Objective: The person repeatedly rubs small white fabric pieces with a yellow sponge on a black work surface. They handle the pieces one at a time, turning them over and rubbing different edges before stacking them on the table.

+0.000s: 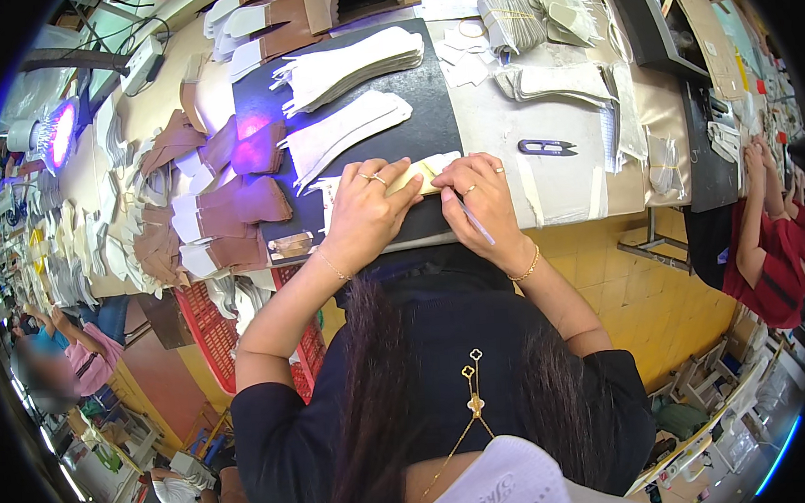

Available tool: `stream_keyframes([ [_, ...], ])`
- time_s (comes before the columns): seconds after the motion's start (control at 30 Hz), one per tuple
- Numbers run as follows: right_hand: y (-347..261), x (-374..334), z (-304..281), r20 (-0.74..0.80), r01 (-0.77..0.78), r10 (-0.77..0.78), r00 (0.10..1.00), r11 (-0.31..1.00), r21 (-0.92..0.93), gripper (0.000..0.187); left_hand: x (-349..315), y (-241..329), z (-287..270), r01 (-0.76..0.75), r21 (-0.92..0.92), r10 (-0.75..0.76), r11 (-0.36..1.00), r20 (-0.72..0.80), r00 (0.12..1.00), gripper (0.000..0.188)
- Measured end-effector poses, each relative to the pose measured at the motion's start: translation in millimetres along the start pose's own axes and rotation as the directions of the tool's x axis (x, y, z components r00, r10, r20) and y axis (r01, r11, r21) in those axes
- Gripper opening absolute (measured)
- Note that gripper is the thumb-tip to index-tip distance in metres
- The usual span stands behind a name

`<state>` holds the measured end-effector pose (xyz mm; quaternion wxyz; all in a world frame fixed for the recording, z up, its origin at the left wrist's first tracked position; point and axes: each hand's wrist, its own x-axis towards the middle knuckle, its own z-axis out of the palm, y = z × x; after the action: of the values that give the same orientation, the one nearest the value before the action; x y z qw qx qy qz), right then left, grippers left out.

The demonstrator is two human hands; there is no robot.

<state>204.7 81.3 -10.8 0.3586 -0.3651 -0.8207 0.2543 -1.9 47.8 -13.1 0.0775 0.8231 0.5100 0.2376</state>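
My left hand presses down on a cream-coloured cut piece that lies on a black work mat at the table's near edge. My right hand rests its fingers on the same piece from the right and holds a thin white pen that points back toward me. Both hands wear rings and a thin bracelet. Two fanned stacks of white cut pieces lie on the mat beyond my hands.
Brown and white cut pieces pile up at left under a purple lamp. Thread snips lie right of the mat. Grey bundles sit at the back. A red basket hangs below. A person in red works at right.
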Motion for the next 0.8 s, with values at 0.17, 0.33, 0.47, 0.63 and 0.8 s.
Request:
stream_keyframes([
  [0.17,-1.7,13.8,8.1,0.000,0.010,-0.010,1.000,0.999,-0.048,0.010,-1.4,0.0,1.9,-0.009,0.015,0.009,1.000,-0.010,1.000,0.028],
  [0.33,-1.5,16.5,0.5,0.081,0.033,-0.024,0.996,0.994,-0.103,0.008,-1.3,1.0,2.0,-0.011,0.016,0.011,1.000,-0.018,1.000,0.028],
  [0.47,0.3,5.9,-16.3,0.114,0.034,-0.024,0.993,0.996,-0.085,0.009,-0.1,-3.5,0.3,0.044,-0.076,-0.044,0.996,0.003,0.999,0.028],
  [0.63,-0.7,-10.6,-12.2,-0.109,-0.109,0.113,0.988,0.993,0.046,0.006,2.5,-15.8,-2.5,0.166,-0.283,-0.152,0.945,0.073,0.986,0.028],
  [0.8,1.7,-20.8,-4.1,-0.138,-0.125,0.154,0.978,0.972,0.200,0.010,6.3,-16.8,-6.0,0.215,-0.367,-0.206,0.905,0.066,0.976,0.029],
])
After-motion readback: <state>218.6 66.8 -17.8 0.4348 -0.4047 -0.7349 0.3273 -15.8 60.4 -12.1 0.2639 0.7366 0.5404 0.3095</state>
